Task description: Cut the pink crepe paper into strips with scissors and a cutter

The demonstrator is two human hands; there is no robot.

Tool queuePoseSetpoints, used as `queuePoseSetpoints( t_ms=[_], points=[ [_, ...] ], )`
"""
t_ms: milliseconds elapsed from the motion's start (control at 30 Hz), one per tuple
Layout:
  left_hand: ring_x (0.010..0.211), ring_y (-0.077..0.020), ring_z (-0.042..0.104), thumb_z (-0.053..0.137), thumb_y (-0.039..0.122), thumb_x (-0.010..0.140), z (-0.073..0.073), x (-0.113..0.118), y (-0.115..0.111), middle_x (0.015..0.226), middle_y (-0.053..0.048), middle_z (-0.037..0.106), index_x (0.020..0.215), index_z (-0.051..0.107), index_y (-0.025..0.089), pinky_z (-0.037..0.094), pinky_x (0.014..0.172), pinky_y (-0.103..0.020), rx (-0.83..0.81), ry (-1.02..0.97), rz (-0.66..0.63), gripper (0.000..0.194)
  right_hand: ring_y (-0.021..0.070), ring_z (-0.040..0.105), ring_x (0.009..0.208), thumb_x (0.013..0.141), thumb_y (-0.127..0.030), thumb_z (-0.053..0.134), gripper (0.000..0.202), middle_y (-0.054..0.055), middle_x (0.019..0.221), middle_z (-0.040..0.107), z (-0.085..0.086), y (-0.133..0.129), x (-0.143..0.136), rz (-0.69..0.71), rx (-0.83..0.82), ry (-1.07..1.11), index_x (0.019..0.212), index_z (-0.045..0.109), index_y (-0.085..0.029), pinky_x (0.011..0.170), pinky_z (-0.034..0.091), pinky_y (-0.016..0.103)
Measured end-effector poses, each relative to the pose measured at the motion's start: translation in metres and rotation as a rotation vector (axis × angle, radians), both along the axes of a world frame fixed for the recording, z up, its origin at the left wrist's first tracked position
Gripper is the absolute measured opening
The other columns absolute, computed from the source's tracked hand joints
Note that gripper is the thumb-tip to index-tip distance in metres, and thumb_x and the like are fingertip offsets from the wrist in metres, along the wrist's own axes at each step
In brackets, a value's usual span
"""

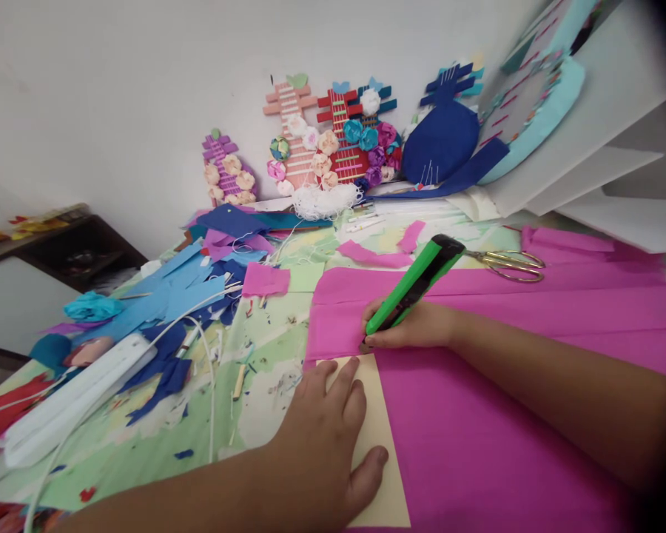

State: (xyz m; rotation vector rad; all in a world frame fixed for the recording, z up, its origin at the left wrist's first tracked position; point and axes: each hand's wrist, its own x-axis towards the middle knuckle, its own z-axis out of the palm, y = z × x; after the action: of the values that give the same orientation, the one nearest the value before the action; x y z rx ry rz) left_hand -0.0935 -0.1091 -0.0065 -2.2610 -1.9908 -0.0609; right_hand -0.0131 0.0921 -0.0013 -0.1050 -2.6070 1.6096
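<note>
My right hand (408,326) is closed round a green and black utility knife (414,285), which leans with its lower end at the top edge of a cream card (385,451). Under the card and across the right side of the table lies magenta crepe paper (505,437). Flat on the card rests my left hand (333,422), fingers spread, fingertips close to the card's top edge. The knife's tip is mostly hidden by my right fingers. Gold-handled scissors (510,263) lie on the magenta paper beyond my right wrist.
Blue paper scraps (183,285) and a white power strip (81,400) with cables lie at left. Several decorated guitar shapes (344,141) lean on the wall behind white string (325,201). White boards (599,178) stand at back right.
</note>
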Motion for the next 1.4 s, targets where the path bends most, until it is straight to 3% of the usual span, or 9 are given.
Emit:
queuePoseSetpoints(
  t_ms=[133,333,567,1067,1167,1400],
  points=[
    [0.110,-0.0358,0.038,0.037,0.048,0.079,-0.0022,-0.0009,-0.0004,0.122,-0.019,0.045,0.110,0.053,0.007,0.029,0.091,-0.052,-0.027,-0.028,0.034,0.053,0.0125,0.058,0.070,0.065,-0.029,0.059,0.013,-0.001,0.068,0.062,0.0018,0.0007,0.0013,-0.027,-0.030,-0.039,0.069,0.058,-0.017,0.066,0.046,0.023],
    [0.112,-0.0374,0.035,0.039,0.049,0.078,-0.0015,-0.0015,-0.0008,0.128,-0.018,0.039,0.115,0.049,0.009,0.029,0.090,-0.054,-0.080,-0.060,0.063,0.056,0.0109,0.055,0.065,0.067,-0.032,0.057,0.016,-0.001,0.068,0.059,0.0021,-0.0013,0.0010,-0.003,0.121,0.032,0.070,0.058,-0.016,0.063,0.045,0.022],
    [0.116,-0.0372,0.031,0.037,0.048,0.079,-0.0038,-0.0025,-0.0007,0.132,-0.016,0.034,0.131,0.029,0.011,0.026,0.091,-0.055,-0.133,-0.090,0.069,0.064,0.0117,0.057,0.066,0.067,-0.030,0.057,0.014,0.000,0.070,0.061,0.0062,-0.0007,0.0041,0.004,0.089,-0.001,0.072,0.057,-0.016,0.063,0.045,0.023],
    [0.116,-0.0381,0.030,0.034,0.051,0.079,-0.0001,-0.0021,0.0004,0.132,-0.015,0.034,0.128,0.036,0.013,0.025,0.092,-0.055,-0.153,-0.107,0.104,0.062,0.0110,0.056,0.067,0.069,-0.031,0.056,0.015,-0.001,0.070,0.059,0.0038,0.0050,0.0041,0.063,0.162,0.048,0.072,0.057,-0.016,0.064,0.045,0.022],
    [0.115,-0.0374,0.031,0.034,0.051,0.079,0.0004,-0.0016,0.0007,0.132,-0.015,0.035,0.128,0.037,0.013,0.025,0.092,-0.054,-0.154,-0.099,0.099,0.061,0.0103,0.054,0.066,0.068,-0.029,0.056,0.013,-0.001,0.068,0.057,0.0012,0.0052,0.0032,0.077,0.134,0.050,0.071,0.056,-0.017,0.064,0.045,0.022],
    [0.113,-0.0387,0.033,0.039,0.048,0.077,0.0027,-0.0007,0.0017,0.130,-0.017,0.037,0.127,0.038,0.011,0.028,0.089,-0.056,-0.173,-0.073,0.090,0.062,0.0111,0.058,0.066,0.065,-0.026,0.058,0.010,-0.001,0.068,0.063,0.0034,0.0053,0.0062,-0.047,-0.035,-0.053,0.070,0.057,-0.017,0.060,0.045,0.021]
  ],
)
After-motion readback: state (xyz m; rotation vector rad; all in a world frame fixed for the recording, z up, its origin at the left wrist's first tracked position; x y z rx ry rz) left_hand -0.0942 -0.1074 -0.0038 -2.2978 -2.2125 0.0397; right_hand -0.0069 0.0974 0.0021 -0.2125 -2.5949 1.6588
